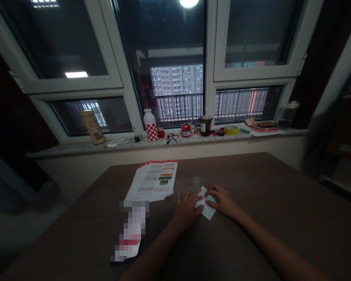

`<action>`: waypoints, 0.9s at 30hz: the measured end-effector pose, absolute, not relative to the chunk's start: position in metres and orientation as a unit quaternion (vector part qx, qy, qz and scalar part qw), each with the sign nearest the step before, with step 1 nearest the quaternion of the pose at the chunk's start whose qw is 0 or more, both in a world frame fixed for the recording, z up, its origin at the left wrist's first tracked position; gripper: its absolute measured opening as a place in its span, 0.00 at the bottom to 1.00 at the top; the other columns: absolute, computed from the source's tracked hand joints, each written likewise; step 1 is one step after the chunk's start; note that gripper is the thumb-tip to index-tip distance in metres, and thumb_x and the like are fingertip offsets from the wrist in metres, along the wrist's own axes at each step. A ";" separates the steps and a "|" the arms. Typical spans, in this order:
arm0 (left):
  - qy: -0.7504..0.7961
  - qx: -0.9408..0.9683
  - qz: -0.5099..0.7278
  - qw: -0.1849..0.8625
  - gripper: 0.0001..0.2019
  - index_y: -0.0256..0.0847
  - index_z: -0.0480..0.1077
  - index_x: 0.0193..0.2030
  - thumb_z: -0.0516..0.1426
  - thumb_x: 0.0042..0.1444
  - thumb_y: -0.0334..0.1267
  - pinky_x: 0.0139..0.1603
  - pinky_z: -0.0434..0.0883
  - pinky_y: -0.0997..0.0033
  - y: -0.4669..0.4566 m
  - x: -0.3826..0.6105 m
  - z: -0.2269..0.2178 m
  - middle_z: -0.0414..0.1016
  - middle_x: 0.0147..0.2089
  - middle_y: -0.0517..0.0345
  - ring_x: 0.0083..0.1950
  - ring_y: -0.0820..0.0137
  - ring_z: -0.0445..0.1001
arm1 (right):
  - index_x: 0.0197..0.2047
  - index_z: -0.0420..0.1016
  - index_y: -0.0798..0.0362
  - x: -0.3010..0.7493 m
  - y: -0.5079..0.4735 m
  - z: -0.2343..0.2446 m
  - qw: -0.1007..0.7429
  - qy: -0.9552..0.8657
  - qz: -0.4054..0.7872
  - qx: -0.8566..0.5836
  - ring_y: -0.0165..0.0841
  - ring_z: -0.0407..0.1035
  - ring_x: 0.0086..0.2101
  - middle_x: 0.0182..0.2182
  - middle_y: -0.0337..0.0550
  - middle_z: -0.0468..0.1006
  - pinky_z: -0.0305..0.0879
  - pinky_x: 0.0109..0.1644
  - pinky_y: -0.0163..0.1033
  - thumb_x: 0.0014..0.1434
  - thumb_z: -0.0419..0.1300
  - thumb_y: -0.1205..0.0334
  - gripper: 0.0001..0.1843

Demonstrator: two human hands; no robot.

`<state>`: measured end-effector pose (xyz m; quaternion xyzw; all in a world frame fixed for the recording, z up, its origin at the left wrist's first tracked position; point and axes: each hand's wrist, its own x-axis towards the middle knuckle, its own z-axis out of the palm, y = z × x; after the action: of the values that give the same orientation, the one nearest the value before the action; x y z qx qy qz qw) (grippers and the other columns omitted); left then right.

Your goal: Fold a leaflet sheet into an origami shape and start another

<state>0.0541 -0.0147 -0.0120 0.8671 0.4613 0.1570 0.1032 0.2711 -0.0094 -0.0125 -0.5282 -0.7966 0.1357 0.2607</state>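
Note:
A small white slip of printed paper (209, 212) with a red mark near its upper corner lies on the table, turned at an angle. My left hand (187, 208) rests at its left edge, fingers spread, the thumb and one fingertip touching it. From the other side, my right hand (224, 203) reaches over the slip with bent fingers set apart, its fingertips on the paper. Parts of the slip are covered by both hands. Whether either hand pinches it cannot be made out; the fingers look laid on top.
A fanned stack of printed sheets (153, 181) lies left of my hands on the brown table (236, 171). Nearer me is a blurred-out item (133, 230) with a dark edge. Along the windowsill (123, 146) stand a checkered bottle (150, 127), a tan tumbler (92, 127) and yellow tape (231, 130).

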 end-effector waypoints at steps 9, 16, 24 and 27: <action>0.470 0.865 0.147 0.095 0.20 0.55 0.62 0.61 0.48 0.63 0.53 0.66 0.33 0.32 -0.014 0.056 -0.013 0.57 0.69 0.64 0.72 0.56 0.44 | 0.48 0.73 0.44 0.279 -0.011 -0.012 0.252 -0.813 0.160 -0.499 0.41 0.62 0.54 0.53 0.44 0.67 0.57 0.58 0.47 0.53 0.63 0.52 0.19; 0.467 0.867 0.146 0.094 0.21 0.53 0.61 0.61 0.47 0.64 0.53 0.67 0.32 0.33 -0.015 0.056 -0.013 0.57 0.69 0.63 0.72 0.57 0.44 | 0.50 0.71 0.47 0.287 -0.012 -0.012 0.255 -0.830 0.193 -0.457 0.42 0.60 0.55 0.56 0.46 0.65 0.57 0.59 0.47 0.47 0.67 0.50 0.27; 0.469 0.866 0.141 0.099 0.21 0.55 0.62 0.61 0.47 0.64 0.53 0.67 0.31 0.33 -0.015 0.056 -0.011 0.56 0.69 0.63 0.72 0.57 0.44 | 0.51 0.70 0.48 0.290 -0.013 -0.013 0.251 -0.836 0.201 -0.445 0.44 0.57 0.57 0.58 0.49 0.63 0.54 0.61 0.49 0.43 0.70 0.47 0.33; 0.471 0.865 0.142 0.100 0.21 0.55 0.62 0.61 0.47 0.64 0.53 0.67 0.30 0.34 -0.015 0.056 -0.011 0.56 0.69 0.63 0.72 0.57 0.45 | 0.52 0.69 0.48 0.291 -0.013 -0.013 0.243 -0.836 0.205 -0.446 0.45 0.57 0.58 0.59 0.49 0.62 0.54 0.61 0.50 0.42 0.70 0.46 0.35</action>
<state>0.0561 -0.0152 -0.0113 0.8651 0.4707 0.1415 0.1001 0.2907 -0.0130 -0.0125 -0.4465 -0.8365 0.2047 0.2430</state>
